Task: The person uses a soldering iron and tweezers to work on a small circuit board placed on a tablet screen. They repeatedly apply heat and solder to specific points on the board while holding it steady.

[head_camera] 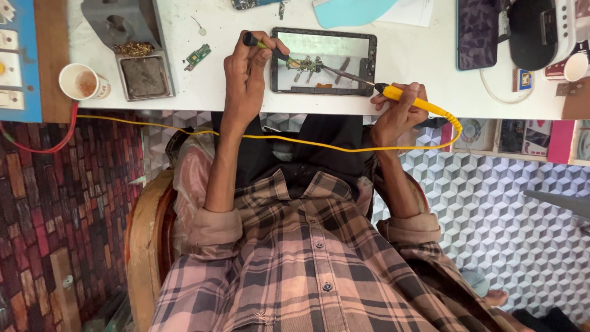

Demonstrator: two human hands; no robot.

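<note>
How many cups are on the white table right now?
2. One paper cup stands at the table's left end beside a metal tray; another cup sits at the far right edge, partly cut off. Others may be out of frame.

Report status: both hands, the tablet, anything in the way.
Left hand grips a black-handled tool. Right hand holds the yellow soldering iron, tip over the opened tablet. Yellow cord trails across the lap.

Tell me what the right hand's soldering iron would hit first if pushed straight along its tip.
Held by the right hand, the soldering iron would probably first meet the small circuit board inside the opened tablet.
</note>
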